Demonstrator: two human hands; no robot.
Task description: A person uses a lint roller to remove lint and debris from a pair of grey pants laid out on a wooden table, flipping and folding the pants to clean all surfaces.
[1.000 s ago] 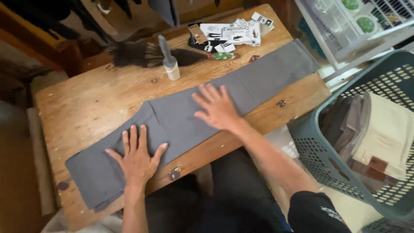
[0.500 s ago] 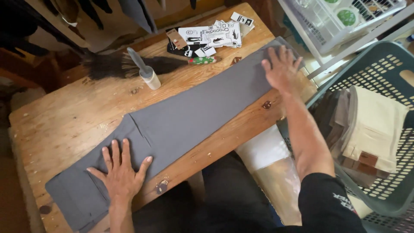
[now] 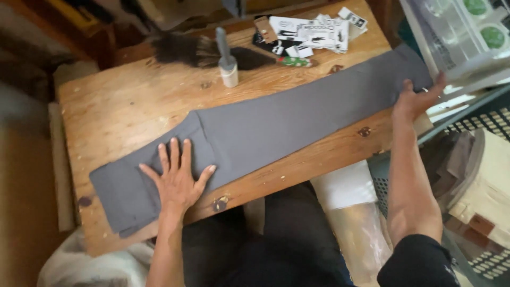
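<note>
Grey trousers [image 3: 276, 125] span table; left hand [image 3: 178, 178] flat, right hand [image 3: 415, 98] pinching hem.

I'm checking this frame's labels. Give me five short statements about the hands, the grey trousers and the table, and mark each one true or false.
1. The left hand lies flat, fingers spread, on the grey trousers. True.
2. The right hand rests on the middle of the trousers. False: it is at their far right end, by the table edge.
3. The trousers hang folded over the basket. False: they lie stretched out along the wooden table.
4. A dark brush lies on the table beyond the trousers. True.
5. The paper tags are stacked on the trousers. False: they lie on bare wood at the table's far side.
</note>
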